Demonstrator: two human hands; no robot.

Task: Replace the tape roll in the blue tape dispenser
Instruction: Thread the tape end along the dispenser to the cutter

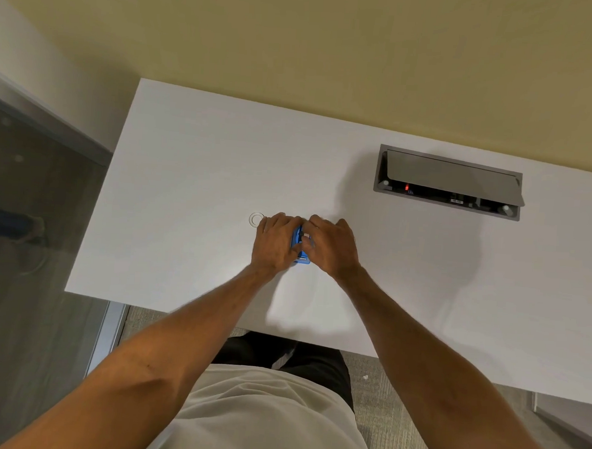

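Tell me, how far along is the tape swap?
Midway, apparently. One clear tape roll lies loose on the table; old or new, I cannot tell. Both hands, left hand and right hand, clasp the blue dispenser. Whether a roll sits inside is hidden.

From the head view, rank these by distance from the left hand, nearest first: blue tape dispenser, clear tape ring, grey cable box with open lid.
1. Blue tape dispenser: gripped by the left hand, on its right.
2. Clear tape ring: on the white desk, just beyond the fingertips, to the left.
3. Grey cable box with open lid: far right.
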